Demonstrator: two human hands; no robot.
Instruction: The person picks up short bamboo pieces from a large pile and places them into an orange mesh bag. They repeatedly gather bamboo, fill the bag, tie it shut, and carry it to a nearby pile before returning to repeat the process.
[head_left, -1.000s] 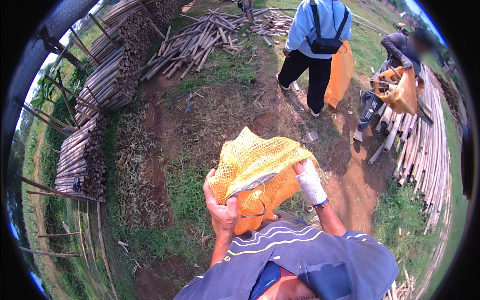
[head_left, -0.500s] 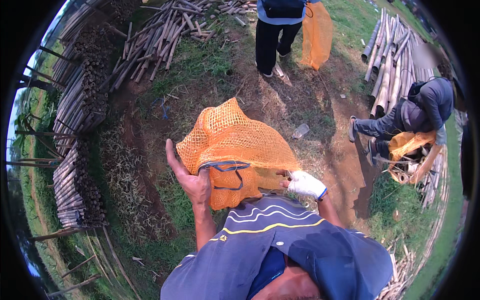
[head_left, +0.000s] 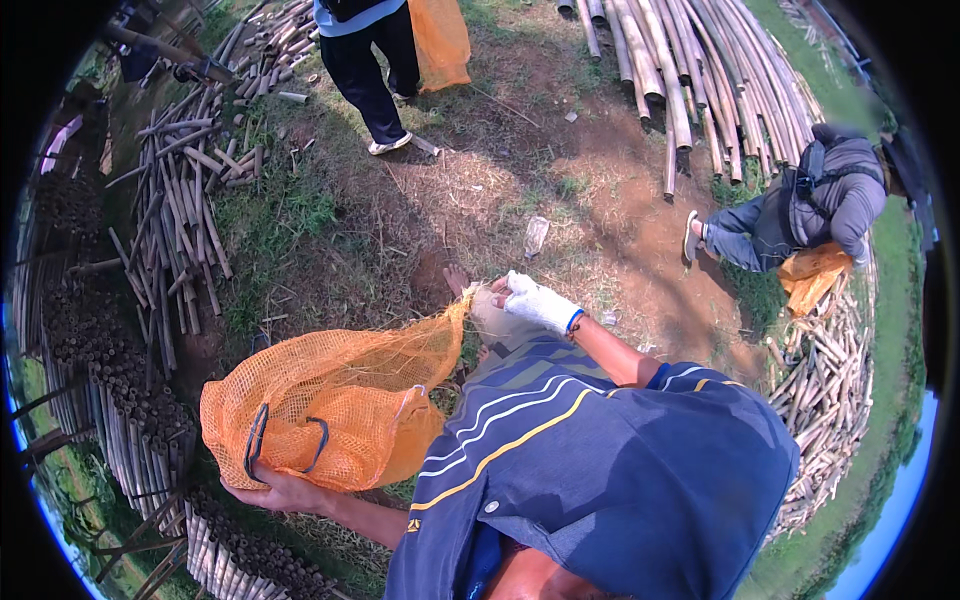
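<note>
An orange mesh sack [head_left: 330,375] spreads out in front of me to the left, its mouth partly open. My bare left hand [head_left: 280,490] grips its lower left edge, the fingers partly hidden by the mesh. A dark cord [head_left: 318,445] loops near that hand. My right hand [head_left: 540,303], in a white glove with bare fingertips, is closed at the sack's frayed far corner. The corner is drawn out toward those fingertips, though the exact contact is hard to make out.
Bamboo pieces [head_left: 190,200] lie heaped at left, with stacked bamboo [head_left: 125,430] nearer. Long poles [head_left: 700,80] lie at far right, above a pile of short pieces [head_left: 825,400]. One person [head_left: 370,70] stands ahead by an orange sack; another [head_left: 830,200] bends at right. A clear plastic piece [head_left: 536,236] lies ahead.
My view has turned to the right. The sack has swung left and lower with my left hand, and it is stretched wider. The person at right has bent further over the sack there.
</note>
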